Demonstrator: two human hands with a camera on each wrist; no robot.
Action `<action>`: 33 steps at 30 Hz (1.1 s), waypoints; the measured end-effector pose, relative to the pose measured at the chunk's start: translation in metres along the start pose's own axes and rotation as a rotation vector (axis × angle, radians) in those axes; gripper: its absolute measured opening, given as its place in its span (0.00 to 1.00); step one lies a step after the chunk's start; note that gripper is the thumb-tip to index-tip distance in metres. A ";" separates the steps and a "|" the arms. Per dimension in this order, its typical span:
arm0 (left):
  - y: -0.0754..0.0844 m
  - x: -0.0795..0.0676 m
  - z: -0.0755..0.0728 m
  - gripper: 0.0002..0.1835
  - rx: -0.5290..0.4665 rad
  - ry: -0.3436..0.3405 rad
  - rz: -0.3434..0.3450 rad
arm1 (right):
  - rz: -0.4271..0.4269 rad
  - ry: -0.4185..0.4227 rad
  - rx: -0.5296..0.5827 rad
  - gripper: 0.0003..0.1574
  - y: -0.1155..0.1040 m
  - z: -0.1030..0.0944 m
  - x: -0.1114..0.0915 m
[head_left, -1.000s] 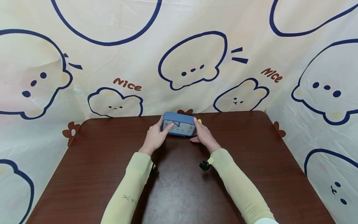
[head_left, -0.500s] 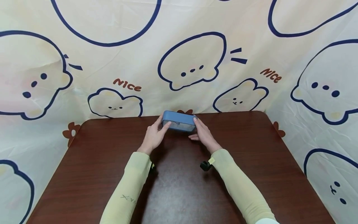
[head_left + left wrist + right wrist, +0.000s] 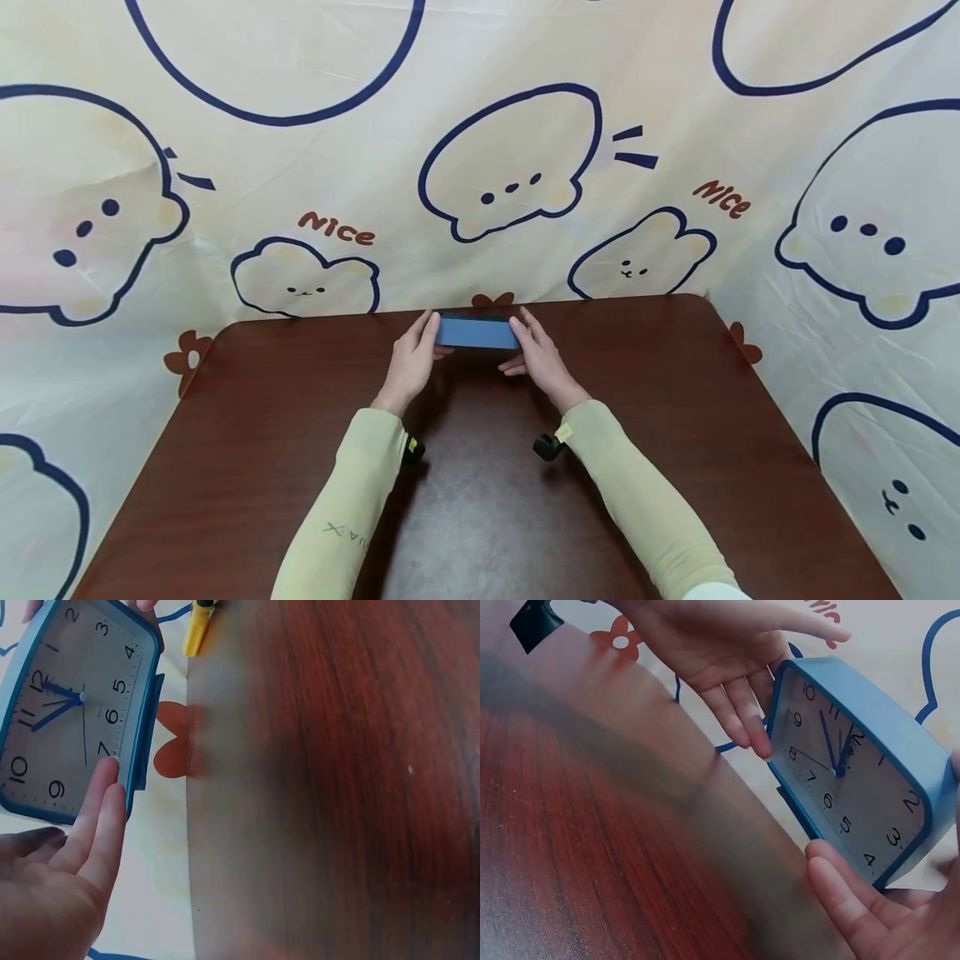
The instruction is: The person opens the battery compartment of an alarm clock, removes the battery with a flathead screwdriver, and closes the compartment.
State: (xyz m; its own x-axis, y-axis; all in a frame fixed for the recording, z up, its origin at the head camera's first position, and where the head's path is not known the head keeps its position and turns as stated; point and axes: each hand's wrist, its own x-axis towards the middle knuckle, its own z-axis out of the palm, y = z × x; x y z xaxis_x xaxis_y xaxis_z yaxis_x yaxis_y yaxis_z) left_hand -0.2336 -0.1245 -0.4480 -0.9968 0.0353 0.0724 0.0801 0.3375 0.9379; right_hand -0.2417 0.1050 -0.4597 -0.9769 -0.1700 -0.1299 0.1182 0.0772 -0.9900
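Note:
A blue alarm clock (image 3: pixel 477 332) is held between both hands at the far side of the table. In the head view only its blue top shows, the face being hidden. My left hand (image 3: pixel 409 363) grips one end, with two fingers (image 3: pixel 112 817) reaching over the lower edge of the white dial in the left wrist view. At the other end my right hand (image 3: pixel 545 363) grips the clock, its fingertips (image 3: pixel 821 851) by the lower corner near the 4. Both wrist views show the numbered dial and blue hands.
The brown wooden table (image 3: pixel 480 500) ends right behind the clock at a cloth backdrop (image 3: pixel 375 167) with cartoon outlines. A yellow object with a dark end (image 3: pixel 196 630) lies near the table's back edge, beyond the clock. Small black wrist cameras (image 3: pixel 548 447) hang under the sleeves.
The clock has been tipped so its dial, facing up toward the head camera a second ago, has turned out of that view. The left thumb has moved off the dial to the clock's top end.

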 end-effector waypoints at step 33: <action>0.000 -0.004 -0.005 0.53 0.003 -0.049 0.066 | -0.002 0.046 -0.106 0.44 0.001 0.001 -0.004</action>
State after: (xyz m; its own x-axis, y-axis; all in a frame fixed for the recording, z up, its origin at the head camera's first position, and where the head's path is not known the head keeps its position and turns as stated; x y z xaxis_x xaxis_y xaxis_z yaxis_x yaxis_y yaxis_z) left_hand -0.2295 -0.1294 -0.4471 -0.9876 0.1040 0.1173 0.1459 0.3359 0.9305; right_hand -0.2372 0.1051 -0.4602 -0.9846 -0.1247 -0.1227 0.0990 0.1810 -0.9785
